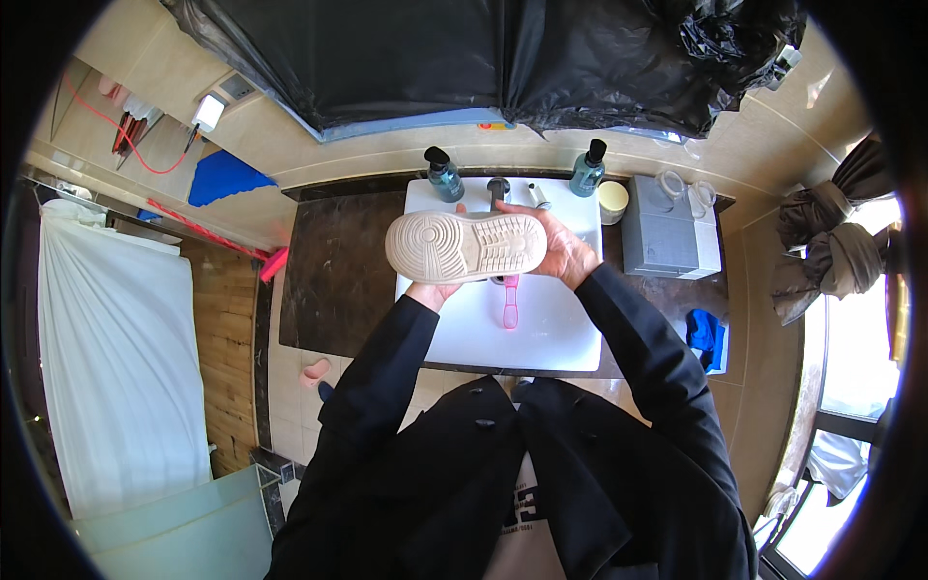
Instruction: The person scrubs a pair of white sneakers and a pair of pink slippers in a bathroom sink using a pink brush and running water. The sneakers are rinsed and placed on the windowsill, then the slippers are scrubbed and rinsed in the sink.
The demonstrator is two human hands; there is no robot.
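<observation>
Both my hands hold a shoe above a white washbasin (551, 319), its pale, ridged rubber sole (465, 247) turned up towards me. My left hand (435, 291) supports it from below near the round-patterned end, most of the fingers hidden behind the sole. At the other end, my right hand (569, 248) grips the side, thumb along the upper edge. The shoe's upper is out of sight underneath. Below the shoe in the basin lies a pink-handled brush (511, 304), its head partly covered. Behind the shoe stands a dark faucet (498, 190).
Two teal pump bottles (446, 181) (587, 174) stand at the basin's back corners. A cream-coloured jar (612, 201) and a grey box (658, 235) sit to the right on the dark stone counter (333, 268). Black plastic sheeting (406, 65) hangs over the wall ahead.
</observation>
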